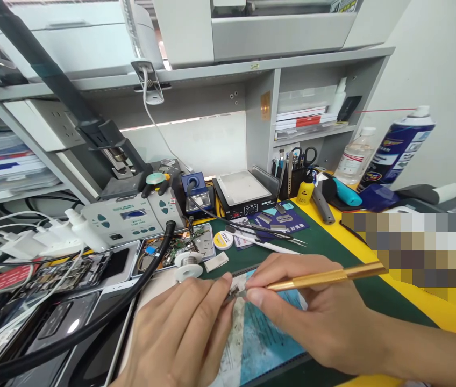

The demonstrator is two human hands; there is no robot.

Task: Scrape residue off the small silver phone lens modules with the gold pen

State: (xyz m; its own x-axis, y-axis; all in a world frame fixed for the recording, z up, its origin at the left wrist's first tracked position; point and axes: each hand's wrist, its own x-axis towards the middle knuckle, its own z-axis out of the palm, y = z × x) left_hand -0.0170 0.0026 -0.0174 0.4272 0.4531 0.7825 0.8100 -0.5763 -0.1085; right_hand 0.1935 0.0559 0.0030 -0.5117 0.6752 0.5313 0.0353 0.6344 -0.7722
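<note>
My right hand (325,317) is closed round a slim gold-handled craft knife (328,278), held like a pen and pointing left. Its short flat blade meets a small dark metallic part (233,294), perhaps a piece of circuit board. That part sits pinched in the fingertips of my left hand (183,328), which hide much of it. Both hands are above a worn blue and whitish work pad (272,333) lying on a green mat (377,317).
Beyond the hands lie a solder spool (188,267), a tray of circuit boards (207,239), tweezers (292,238) and a heating plate (244,189). A thick black hose (131,301) crosses the left side over several phones. A spray can (397,148) stands at the back right.
</note>
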